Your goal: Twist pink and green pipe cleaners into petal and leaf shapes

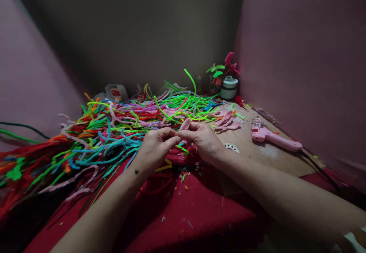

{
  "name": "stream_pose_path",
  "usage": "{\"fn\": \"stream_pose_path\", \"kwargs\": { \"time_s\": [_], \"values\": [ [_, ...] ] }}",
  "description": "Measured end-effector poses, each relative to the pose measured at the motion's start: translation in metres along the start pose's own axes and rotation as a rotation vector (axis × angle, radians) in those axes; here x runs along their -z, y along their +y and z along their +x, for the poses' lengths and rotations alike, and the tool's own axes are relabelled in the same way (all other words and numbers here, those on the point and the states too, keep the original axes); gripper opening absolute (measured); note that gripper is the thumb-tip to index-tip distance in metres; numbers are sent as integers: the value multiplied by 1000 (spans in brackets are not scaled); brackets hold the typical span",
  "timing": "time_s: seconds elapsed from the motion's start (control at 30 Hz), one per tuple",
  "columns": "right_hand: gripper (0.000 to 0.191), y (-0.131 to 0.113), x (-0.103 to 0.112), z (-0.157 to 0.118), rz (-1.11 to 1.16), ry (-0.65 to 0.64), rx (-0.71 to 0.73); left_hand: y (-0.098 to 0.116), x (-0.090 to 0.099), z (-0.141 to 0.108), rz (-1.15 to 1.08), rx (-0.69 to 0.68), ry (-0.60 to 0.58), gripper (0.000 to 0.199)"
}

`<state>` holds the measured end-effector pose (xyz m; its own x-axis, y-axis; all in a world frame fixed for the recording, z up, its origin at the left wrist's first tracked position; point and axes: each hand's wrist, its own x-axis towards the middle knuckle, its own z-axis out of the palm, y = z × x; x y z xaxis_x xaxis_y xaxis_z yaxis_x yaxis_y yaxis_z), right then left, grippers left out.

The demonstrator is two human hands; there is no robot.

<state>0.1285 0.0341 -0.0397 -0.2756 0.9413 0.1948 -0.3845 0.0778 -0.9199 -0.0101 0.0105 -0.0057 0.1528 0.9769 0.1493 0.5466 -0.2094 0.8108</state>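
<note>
My right hand [204,140] pinches a pink pipe-cleaner petal [185,124] that sticks up between its fingers. Close against it, my left hand [158,144] has thumb and forefinger pressed together at the petal's lower end; the exact contact is partly hidden by the fingers. Just beyond my right hand, several more pink petals [227,120] lie on a brown board [271,161]. A big heap of coloured pipe cleaners [120,146] spreads behind and to the left of my hands.
On the board's right rests a pink glue gun [274,138] with a black cord. A white lidded jar [228,88] stands at the back beside pipe-cleaner flowers [225,66]. Red cloth [197,207] with small scraps covers the front. Walls rise on both sides and behind.
</note>
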Motion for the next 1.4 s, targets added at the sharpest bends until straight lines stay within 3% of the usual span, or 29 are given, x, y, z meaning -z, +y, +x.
{"fn": "stream_pose_path", "kwargs": {
  "time_s": [0.2,0.4,0.53,0.77,0.93,1.13,1.4],
  "values": [
    [16,3,4,2,74,-52,-9,-4,5,3,-278,86,-32,17],
    [15,3,8,7,60,-1,15,2,3,2,-246,132,-123,23],
    [23,1,6,5,-22,-8,7,0,1,2,-228,163,-84,25],
    [9,-4,-3,-4,-326,158,293,-13,-9,4,-543,248,-67,28],
    [23,-5,1,0,-305,63,184,-10,-8,3,-490,277,-60,29],
    [26,-4,4,4,-299,124,166,-1,-9,-1,-262,172,63,31],
    [41,0,7,8,-122,40,45,-13,2,6,-393,195,-144,31]
  ]
}}
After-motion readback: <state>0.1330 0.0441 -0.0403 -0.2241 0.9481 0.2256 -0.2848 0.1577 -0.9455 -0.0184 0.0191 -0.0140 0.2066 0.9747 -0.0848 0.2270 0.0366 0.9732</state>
